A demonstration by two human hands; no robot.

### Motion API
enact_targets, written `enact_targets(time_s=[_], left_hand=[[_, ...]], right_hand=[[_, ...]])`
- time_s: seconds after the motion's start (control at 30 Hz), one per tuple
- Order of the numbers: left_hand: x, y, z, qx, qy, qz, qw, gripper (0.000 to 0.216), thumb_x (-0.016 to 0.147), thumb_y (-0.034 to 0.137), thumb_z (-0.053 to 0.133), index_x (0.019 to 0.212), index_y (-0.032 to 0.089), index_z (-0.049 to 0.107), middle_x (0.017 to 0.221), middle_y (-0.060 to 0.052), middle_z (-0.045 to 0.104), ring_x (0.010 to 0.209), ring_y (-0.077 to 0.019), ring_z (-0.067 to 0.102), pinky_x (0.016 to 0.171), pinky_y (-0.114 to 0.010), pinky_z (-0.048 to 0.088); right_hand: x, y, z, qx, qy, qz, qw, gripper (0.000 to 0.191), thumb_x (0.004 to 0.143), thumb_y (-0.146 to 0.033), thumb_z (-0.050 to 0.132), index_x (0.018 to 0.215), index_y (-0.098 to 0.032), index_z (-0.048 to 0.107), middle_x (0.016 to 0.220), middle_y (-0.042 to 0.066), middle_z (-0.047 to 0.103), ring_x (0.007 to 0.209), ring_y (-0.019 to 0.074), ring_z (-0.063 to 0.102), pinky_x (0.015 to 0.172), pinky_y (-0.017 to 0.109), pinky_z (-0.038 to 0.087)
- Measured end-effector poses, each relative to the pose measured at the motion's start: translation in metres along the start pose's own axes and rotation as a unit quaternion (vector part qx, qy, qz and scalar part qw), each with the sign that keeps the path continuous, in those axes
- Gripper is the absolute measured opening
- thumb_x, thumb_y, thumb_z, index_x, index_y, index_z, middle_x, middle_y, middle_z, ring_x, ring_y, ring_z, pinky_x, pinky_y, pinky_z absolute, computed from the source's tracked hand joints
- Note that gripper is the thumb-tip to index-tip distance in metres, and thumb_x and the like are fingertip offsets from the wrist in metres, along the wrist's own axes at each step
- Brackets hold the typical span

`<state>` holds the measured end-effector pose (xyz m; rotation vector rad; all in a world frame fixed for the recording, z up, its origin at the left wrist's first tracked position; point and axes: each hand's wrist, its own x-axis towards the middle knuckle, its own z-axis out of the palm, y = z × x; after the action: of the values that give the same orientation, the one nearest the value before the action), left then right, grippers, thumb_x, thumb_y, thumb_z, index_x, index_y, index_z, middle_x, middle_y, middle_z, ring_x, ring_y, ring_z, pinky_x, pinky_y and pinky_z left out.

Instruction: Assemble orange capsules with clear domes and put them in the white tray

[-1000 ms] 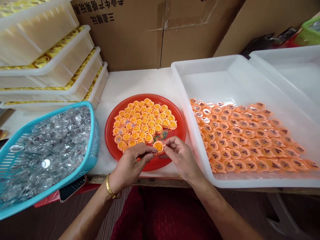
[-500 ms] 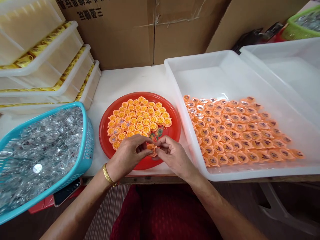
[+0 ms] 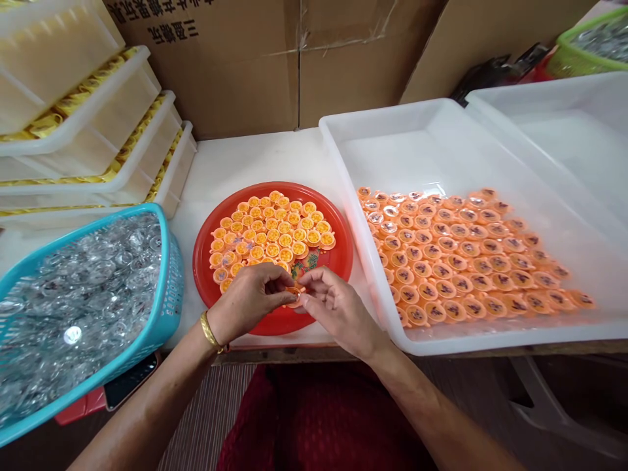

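Note:
Over the near part of a red round tray (image 3: 343,261), my left hand (image 3: 252,291) and my right hand (image 3: 341,314) meet fingertip to fingertip. Between them is a small orange round plastic piece (image 3: 293,299), partly covered by my fingers. The left thumb and fingers pinch one side; the right thumb and forefinger close on the other. Behind my hands, the tray carries many similar orange pieces (image 3: 272,235) with yellow dotted centres. A patch of printed pattern (image 3: 307,261) shows on the tray floor. A gold bracelet (image 3: 210,332) circles my left wrist.
To the left, a turquoise basket (image 3: 169,261) holds clear plastic pieces (image 3: 98,294). Behind it rise stacked bins (image 3: 142,98) with yellow parts. At right, a white bin (image 3: 338,150) contains rows of orange pieces (image 3: 456,261) with dark-marked centres. Cardboard boxes (image 3: 245,72) stand behind.
Both hands keep hold of the orange piece, with a slight shift of the fingers around it. The whole view has moved very slightly.

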<state>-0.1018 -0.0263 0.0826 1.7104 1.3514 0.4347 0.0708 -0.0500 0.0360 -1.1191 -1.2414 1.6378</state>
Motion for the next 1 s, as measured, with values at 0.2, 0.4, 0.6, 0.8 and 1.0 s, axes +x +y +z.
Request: enact_targets(time_s=[0.2,0.4,0.6,0.8,1.0], left_hand=[[-0.003,-0.004,0.006,-0.047,0.022,-0.026,0.998,0.032,0.076,0.033,0.069,0.103,0.018,0.064,0.08,-0.001,0.066,0.062,-0.011,0.058,0.054,-0.022,0.046],[-0.014,0.001,0.027,-0.081,0.043,-0.008,0.996,0.029,0.087,0.043,0.054,0.099,0.02,0.068,0.076,-0.002,0.069,0.064,-0.0132,0.063,0.061,-0.023,0.051],[-0.002,0.009,0.037,-0.216,0.094,-0.024,0.972,0.05,0.078,0.054,0.062,0.113,0.018,0.066,0.077,-0.004,0.071,0.064,-0.0167,0.065,0.061,-0.027,0.056],[-0.002,0.0,0.027,-0.215,0.12,-0.063,0.967,0.054,0.081,0.06,0.054,0.113,0.018,0.067,0.096,-0.008,0.072,0.078,-0.0201,0.068,0.075,-0.032,0.057],[-0.002,-0.032,0.039,-0.19,0.068,-0.111,0.973,0.057,0.071,0.067,0.06,0.103,0.022,0.074,0.087,-0.007,0.074,0.078,-0.0239,0.068,0.071,-0.033,0.058]], right_hand=[[-0.001,-0.002,0.003,0.041,0.043,-0.007,0.998,0.021,0.079,-0.03,0.066,0.096,-0.021,0.056,0.092,0.003,0.068,0.081,0.0156,0.067,0.074,0.03,0.057],[-0.01,-0.012,0.008,0.096,0.079,-0.02,0.992,0.017,0.079,-0.031,0.065,0.092,-0.023,0.056,0.084,0.001,0.067,0.072,0.0157,0.067,0.067,0.028,0.056],[-0.004,-0.051,-0.033,-0.034,0.055,-0.062,0.996,0.015,0.085,-0.032,0.059,0.097,-0.023,0.058,0.09,0.001,0.066,0.081,0.0147,0.066,0.07,0.027,0.056],[0.086,-0.106,-0.152,-0.308,0.235,-0.038,0.921,0.022,0.091,-0.027,0.049,0.109,-0.02,0.059,0.105,0.005,0.064,0.077,0.0137,0.066,0.074,0.03,0.055],[0.18,-0.093,-0.186,-0.389,0.174,-0.017,0.905,0.01,0.087,-0.015,0.057,0.095,-0.013,0.063,0.101,0.007,0.065,0.086,0.0153,0.063,0.074,0.029,0.053]])
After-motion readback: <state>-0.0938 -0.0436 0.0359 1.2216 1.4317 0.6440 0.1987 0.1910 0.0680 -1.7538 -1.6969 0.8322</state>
